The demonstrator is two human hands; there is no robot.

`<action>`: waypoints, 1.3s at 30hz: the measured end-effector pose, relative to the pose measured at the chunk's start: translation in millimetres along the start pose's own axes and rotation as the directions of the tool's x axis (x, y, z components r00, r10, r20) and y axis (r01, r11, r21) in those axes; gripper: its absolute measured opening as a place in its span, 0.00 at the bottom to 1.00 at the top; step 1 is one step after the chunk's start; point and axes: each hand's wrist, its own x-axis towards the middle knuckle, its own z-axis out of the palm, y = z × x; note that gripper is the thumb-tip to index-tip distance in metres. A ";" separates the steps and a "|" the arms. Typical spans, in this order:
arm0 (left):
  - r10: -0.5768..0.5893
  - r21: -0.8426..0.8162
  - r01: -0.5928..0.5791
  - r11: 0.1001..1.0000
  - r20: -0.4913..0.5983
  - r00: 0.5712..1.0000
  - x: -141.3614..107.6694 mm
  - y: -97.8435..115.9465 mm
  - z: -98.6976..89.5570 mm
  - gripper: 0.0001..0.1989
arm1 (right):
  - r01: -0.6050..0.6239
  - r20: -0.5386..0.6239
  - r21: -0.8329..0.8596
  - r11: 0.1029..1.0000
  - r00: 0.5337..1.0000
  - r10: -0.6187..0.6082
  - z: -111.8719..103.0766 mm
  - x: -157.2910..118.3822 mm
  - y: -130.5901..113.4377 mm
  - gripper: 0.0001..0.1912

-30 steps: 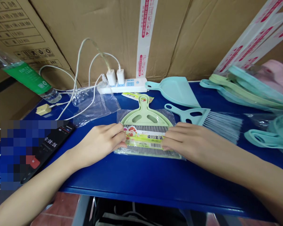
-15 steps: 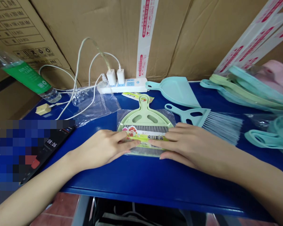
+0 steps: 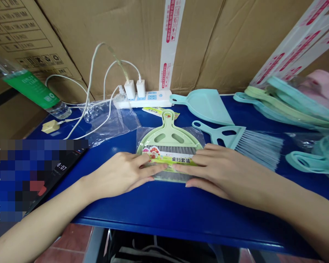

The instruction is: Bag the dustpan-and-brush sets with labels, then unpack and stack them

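A pale green dustpan with a grey-bristled hand brush lies flat in a clear plastic bag on the blue table, with a yellow-green label across it. My left hand lies flat on the bag's left half, and my right hand lies on its right half. Their fingers are extended, not closed around it, and the fingertips nearly meet over the label. Both hands hide the lower part of the brush. A loose teal hand brush lies just beyond my right hand.
Behind the bag stand a teal dustpan and a white power strip with plugged-in chargers and cables. A loose plastic bag lies left. A phone lies under my left forearm's side. Stacked pastel dustpans fill the right; cardboard boxes stand behind.
My hands have slid inward across the package, fingers now flat over the label rather than curled at its sides. The bag sits slightly higher and squarer on the table.
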 end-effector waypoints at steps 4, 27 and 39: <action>0.001 0.015 -0.001 1.000 0.013 1.000 0.8 2.0 0.1 0.17 | 0.005 0.012 -0.014 1.000 1.000 -0.004 2.0 1.1 -0.9 0.16; -0.016 0.058 0.017 0.998 -0.011 1.000 2.9 8.9 2.0 0.16 | 0.004 -0.040 0.006 1.000 0.999 -0.004 1.5 0.6 -3.3 0.15; -0.026 0.060 0.028 0.998 -0.037 0.999 6.3 12.2 1.2 0.14 | -0.010 -0.067 0.001 1.000 0.998 0.011 6.6 2.1 -5.8 0.18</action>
